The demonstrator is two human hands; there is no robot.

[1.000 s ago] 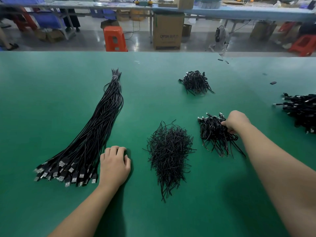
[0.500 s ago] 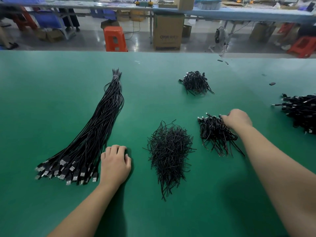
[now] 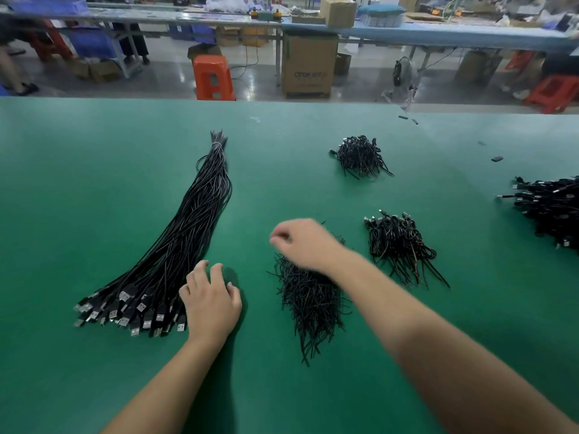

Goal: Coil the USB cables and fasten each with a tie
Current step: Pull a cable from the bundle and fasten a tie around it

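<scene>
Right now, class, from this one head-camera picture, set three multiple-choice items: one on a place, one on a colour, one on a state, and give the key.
1. Where is the right hand?
A. Over the far end of the pile of ties
B. On the long cable bundle
C. On the orange stool

2. What colour is the table top?
A. Grey
B. Green
C. White

3. How does the long cable bundle lie?
A. Coiled in a ring
B. Hanging off the table's edge
C. Stretched out, banded at its far end

Key: 1 A, the blurred hand sits above the pile's far end. 2 B, the mat is green all over. 3 C, the cables run straight, plugs fanned beside the left hand.
</scene>
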